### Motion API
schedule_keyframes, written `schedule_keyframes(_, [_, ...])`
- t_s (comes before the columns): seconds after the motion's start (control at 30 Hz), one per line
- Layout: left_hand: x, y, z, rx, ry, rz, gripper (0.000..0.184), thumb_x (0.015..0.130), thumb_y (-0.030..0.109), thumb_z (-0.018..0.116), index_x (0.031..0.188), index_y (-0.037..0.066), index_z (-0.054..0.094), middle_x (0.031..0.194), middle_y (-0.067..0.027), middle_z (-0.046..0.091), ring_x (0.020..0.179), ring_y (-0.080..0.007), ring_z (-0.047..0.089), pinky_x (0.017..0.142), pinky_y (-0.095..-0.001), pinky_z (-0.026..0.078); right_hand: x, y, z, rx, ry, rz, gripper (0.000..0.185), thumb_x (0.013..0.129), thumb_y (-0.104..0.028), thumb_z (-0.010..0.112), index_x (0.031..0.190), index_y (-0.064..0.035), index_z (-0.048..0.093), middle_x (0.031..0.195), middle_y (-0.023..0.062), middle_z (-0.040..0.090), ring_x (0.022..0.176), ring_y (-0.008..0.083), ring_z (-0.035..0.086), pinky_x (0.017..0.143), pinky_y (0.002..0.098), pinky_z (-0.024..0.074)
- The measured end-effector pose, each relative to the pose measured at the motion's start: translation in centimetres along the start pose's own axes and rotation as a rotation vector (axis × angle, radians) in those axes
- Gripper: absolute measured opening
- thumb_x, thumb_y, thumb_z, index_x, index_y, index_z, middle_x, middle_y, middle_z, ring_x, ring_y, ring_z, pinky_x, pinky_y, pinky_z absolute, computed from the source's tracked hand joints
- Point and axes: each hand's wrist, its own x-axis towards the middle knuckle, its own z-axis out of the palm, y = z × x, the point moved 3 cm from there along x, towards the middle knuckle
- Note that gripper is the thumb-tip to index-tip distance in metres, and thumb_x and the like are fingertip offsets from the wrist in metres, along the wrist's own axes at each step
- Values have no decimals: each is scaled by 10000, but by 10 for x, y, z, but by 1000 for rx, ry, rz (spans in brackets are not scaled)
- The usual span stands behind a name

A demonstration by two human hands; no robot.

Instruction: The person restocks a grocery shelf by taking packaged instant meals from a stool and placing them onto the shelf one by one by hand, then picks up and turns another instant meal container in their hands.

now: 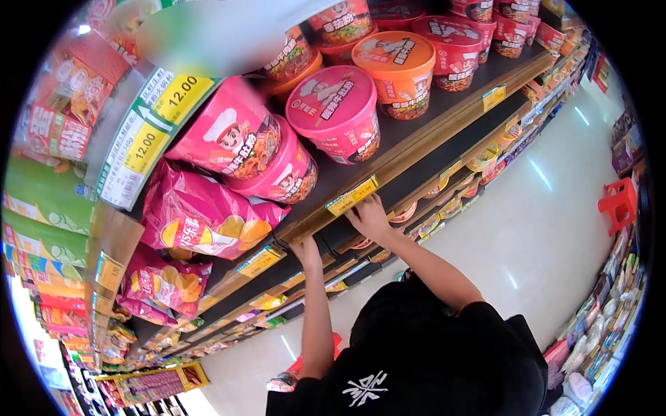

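Note:
My right hand (pixel 369 216) is at the front edge of a wooden shelf (pixel 430 139), its fingers bent against the lower edge of a yellow price tag (pixel 352 195). Left of it, my left hand (pixel 303 251) reaches up to the underside of the same shelf edge, and its fingertips are hidden there. Above the hands stand a pink instant noodle tub (pixel 334 114) and an orange tub (pixel 395 69). More pink tubs (pixel 232 132) lie tilted beside a pink bag of potato chips (pixel 205 211). Another price tag (pixel 261 262) sits left of my left hand.
Lower shelves with packaged noodles (pixel 483 158) run below and to the right. A pale shiny floor (pixel 527 208) lies behind, with a red stool (pixel 617 206) at the far right. Larger price cards (pixel 149 142) hang at upper left; a blurred whitish shape covers the top.

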Motion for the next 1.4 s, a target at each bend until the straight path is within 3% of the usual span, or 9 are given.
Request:
schedule_keyframes(0.1, [-63,54,-25,33,15,223,331,923,36,529,1110,57,257,1252,-216,406,1136,-269,492,1001,-379,379,-30,-27,-51,179,65,59,166,838,-164,610,945,-44,651,846,95,639,815,260,572,754,383,391])
schedule_keyframes(0.2, [-127,41,-76,-11,-146,-20,218,922,17,525,1077,71,382,1113,-107,504,1056,-208,523,917,-332,437,-71,-45,-61,326,69,61,98,807,-93,637,890,-53,671,744,67,636,690,255,553,696,362,377])
schedule_keyframes(0.37, [-204,58,-111,712,-1311,-609,629,883,385,603,1326,-15,404,1309,-222,481,1194,-341,486,992,-407,393,-105,-82,-41,384,-332,54,331,831,-229,619,1109,-50,595,939,138,657,871,329,616,800,431,469])
schedule_keyframes(0.5, [-199,86,-114,779,-1025,-241,601,864,359,612,1304,-1,415,1287,-244,477,1199,-385,463,1023,-416,366,-143,-123,-38,157,-939,-149,506,850,-411,563,1206,-52,548,1100,198,608,1016,375,588,859,433,478])
schedule_keyframes(0.73, [-164,145,-124,715,-1087,4,610,752,114,633,1320,43,421,1250,-196,515,1162,-352,496,983,-407,396,-166,-184,-45,300,-882,-88,402,923,-391,483,821,-43,657,756,167,649,761,354,634,747,447,490])
schedule_keyframes(0.97, [-206,141,-177,611,-1328,-281,440,778,69,623,1209,55,538,989,-160,621,859,-305,606,804,-377,476,-213,-224,-34,355,-1271,31,460,936,-440,458,867,-26,646,770,185,642,770,361,631,733,449,496])
schedule_keyframes(1.17, [-230,164,-228,510,-1059,-281,592,817,111,662,1332,10,389,1207,-182,557,1148,-309,534,920,-363,445,-189,-263,-30,240,-1261,-154,408,863,-428,572,990,-49,652,932,160,663,960,323,614,863,462,457])
schedule_keyframes(1.27, [-239,159,-263,224,-543,-353,668,808,-40,607,1400,4,300,1322,-181,479,1242,-286,473,1037,-375,376,-185,-298,-23,427,-789,-306,582,802,-423,658,1218,-38,527,1245,227,517,1202,369,465,996,486,372])
schedule_keyframes(1.4, [-253,181,-285,-21,-303,-196,602,870,-77,466,1421,-5,233,1412,-190,364,1321,-292,372,1082,-401,315,-209,-341,-10,638,-945,-597,988,688,-506,741,1428,-70,253,1454,343,115,1372,482,132,1117,554,171])
